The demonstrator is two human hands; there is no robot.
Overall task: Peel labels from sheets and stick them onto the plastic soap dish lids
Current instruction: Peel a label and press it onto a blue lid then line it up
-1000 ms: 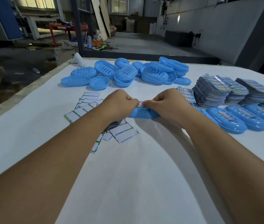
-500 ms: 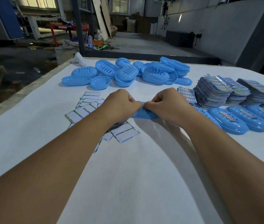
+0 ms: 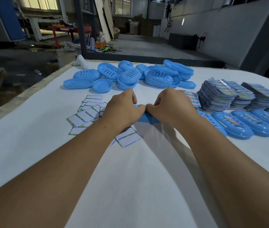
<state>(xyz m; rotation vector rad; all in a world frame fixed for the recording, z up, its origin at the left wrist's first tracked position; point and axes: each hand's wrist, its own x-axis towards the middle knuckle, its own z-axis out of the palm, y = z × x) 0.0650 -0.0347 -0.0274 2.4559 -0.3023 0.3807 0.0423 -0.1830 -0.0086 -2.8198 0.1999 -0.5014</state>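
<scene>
Likely pressing a label flat: lid (image 3: pixel 144 118) sits on the table (image 3: pixel 130 178) under both hands, left hand (image 3: pixel 122 111) and right hand (image 3: pixel 170 107) curled, fingertips meeting on top, label itself hidden; spent backings (image 3: pixel 84 116) left, labelled lids (image 3: pixel 239 125) right.

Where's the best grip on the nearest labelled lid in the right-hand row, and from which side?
Probably pinch the labelled lid across its narrow width, on the two long rims, coming from above. It lies dome-up, flat on the table, sticker along the crown, neighbours close beside it, so a top-down grip avoids both.
</scene>
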